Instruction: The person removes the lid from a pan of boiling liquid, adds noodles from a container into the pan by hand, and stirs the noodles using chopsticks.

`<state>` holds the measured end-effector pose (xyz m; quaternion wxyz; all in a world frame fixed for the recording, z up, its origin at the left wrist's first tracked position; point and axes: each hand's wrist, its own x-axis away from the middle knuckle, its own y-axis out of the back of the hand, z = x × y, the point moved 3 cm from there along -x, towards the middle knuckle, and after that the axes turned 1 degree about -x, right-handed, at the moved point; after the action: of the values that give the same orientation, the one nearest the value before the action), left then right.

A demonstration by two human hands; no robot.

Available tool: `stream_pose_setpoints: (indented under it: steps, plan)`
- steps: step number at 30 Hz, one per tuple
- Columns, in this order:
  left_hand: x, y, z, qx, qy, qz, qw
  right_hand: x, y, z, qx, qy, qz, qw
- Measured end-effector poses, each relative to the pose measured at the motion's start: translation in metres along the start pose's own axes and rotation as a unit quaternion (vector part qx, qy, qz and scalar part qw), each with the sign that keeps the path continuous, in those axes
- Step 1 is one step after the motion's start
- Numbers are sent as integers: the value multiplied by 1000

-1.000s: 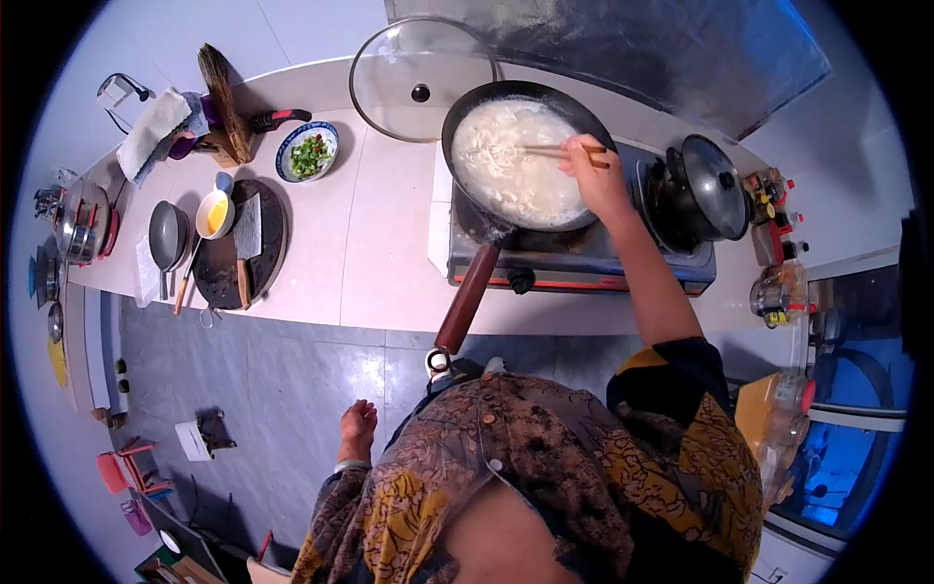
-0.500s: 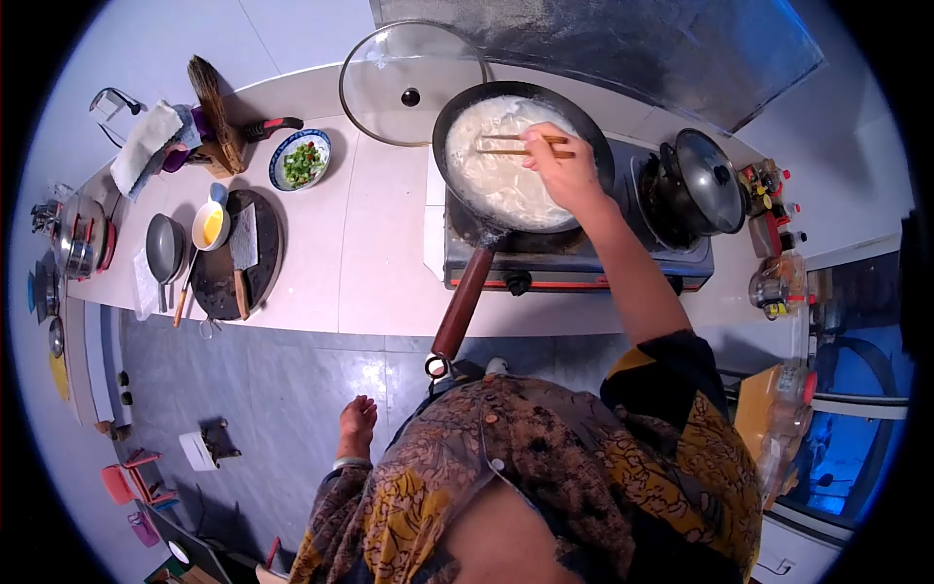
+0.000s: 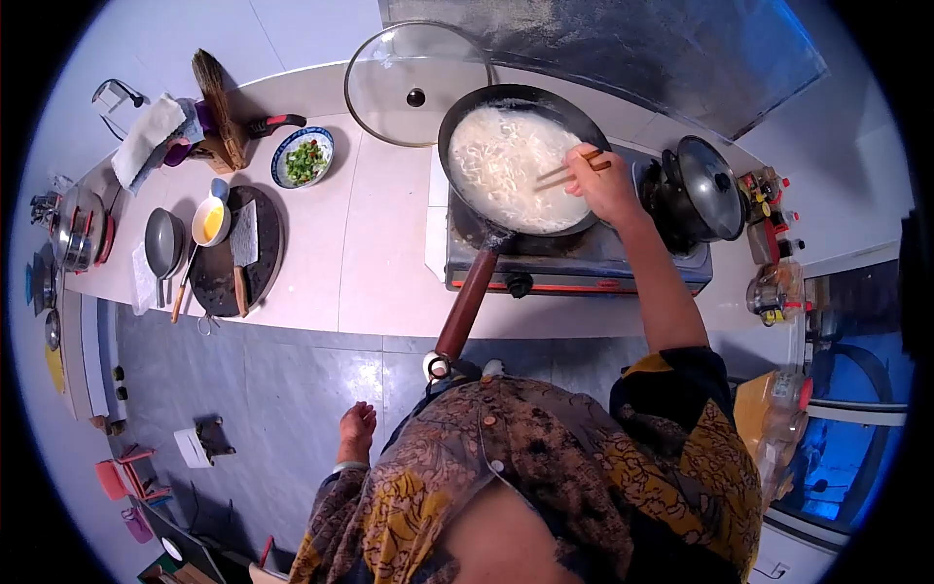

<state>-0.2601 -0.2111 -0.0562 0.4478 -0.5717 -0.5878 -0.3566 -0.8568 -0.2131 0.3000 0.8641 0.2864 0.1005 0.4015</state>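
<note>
A dark frying pan (image 3: 467, 209) with a brown handle sits on the left burner of the gas stove (image 3: 574, 268). White noodles (image 3: 506, 156) in milky broth fill it. Over the pan's right side my right hand (image 3: 601, 185) is closed on a pair of wooden chopsticks (image 3: 559, 177), whose tips reach into the broth. My left hand (image 3: 358, 428) hangs low beside my body, over the floor, fingers slightly curled and apart, holding nothing. It touches nothing; the pan handle's end is up and to its right.
A glass lid (image 3: 418, 68) leans behind the pan. A lidded pot (image 3: 708, 185) occupies the right burner. To the left are a bowl of chopped greens (image 3: 303, 158), a cleaver (image 3: 245, 238) on a round board (image 3: 270, 263), a small bowl of yellow liquid (image 3: 208, 222) and seasoning bottles (image 3: 778, 209) far right.
My right hand with the chopsticks moved left over the pan, then back to its right side. The noodles have shifted in the broth. My left hand has stayed low at my side.
</note>
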Motion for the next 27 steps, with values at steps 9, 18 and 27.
stream_pose_setpoints:
  steps: [9,18,27]
  plan:
    - [-4,-18,-18,-25,-39,8,999,9,18,3,-78,-21,-1,997]
    - [-12,-4,-5,-32,-29,17,999,7,61,-12,-121,83,-166,975]
    - [-1,-3,-6,-45,-40,-18,998,-65,59,-59,-189,103,-217,952]
